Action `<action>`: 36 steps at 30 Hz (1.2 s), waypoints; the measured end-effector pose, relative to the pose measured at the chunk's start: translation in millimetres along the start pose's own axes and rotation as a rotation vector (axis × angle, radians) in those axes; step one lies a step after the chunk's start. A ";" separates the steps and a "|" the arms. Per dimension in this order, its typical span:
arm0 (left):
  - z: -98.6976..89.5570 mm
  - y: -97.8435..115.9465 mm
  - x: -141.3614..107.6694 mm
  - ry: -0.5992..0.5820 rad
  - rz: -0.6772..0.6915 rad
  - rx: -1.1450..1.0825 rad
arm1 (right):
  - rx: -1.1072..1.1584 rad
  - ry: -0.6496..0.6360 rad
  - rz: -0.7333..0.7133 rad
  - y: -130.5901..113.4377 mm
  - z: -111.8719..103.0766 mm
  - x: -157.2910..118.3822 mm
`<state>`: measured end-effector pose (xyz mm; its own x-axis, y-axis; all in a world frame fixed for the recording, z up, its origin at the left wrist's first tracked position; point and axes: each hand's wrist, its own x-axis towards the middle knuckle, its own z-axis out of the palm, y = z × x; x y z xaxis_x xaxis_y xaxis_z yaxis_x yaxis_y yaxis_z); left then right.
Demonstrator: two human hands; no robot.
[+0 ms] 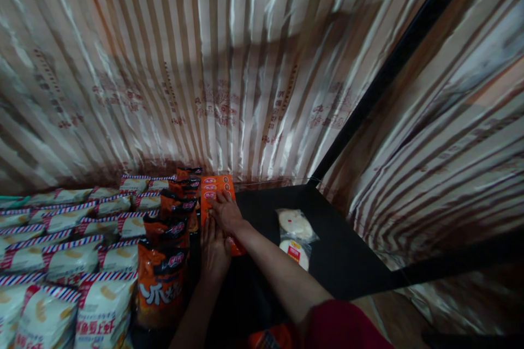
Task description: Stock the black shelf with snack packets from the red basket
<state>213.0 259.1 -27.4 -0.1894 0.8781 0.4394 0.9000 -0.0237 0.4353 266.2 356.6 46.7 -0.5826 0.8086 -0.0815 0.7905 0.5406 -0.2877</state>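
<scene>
While my right hand (226,212) lies across the middle of the orange packets (220,180), my left hand (213,251) rests against their lower left part, just beside the row of orange-and-black bags (161,283). Neither grip is curled around anything: the fingers of both are stretched out and laid flat, touching without pinching. Light is poor on my feed and the hands cover much of the print, so this may be several packets overlapped or one long one.

To do this well, I would spread the pressure over the whole palm, since a hard fingertip could dent the pack. The left hand seems best used as a guide along the edge nearest the bags, with the right squaring the front. Any sideways push should be gentle, because those upright bags look soft and could tip towards the white bags (107,311). My right forearm passes close to the two clear-wrapped rounds (295,224) on the black surface (339,245), so I would lift that elbow clear of them.
</scene>
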 end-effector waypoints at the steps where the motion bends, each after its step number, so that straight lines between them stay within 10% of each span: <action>1: -1.4 1.1 0.2 -0.010 -0.005 0.003 | -0.005 -0.006 -0.004 -0.6 -1.1 0.3; 36: -14.1 5.4 -1.9 -0.196 0.002 0.013 | -0.153 -0.119 -0.025 -16.1 -5.2 13.3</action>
<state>212.7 250.6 -14.8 -0.1088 0.9545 0.2777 0.9054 -0.0201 0.4241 246.7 359.9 55.1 -0.6135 0.7662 -0.1913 0.7897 0.5966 -0.1432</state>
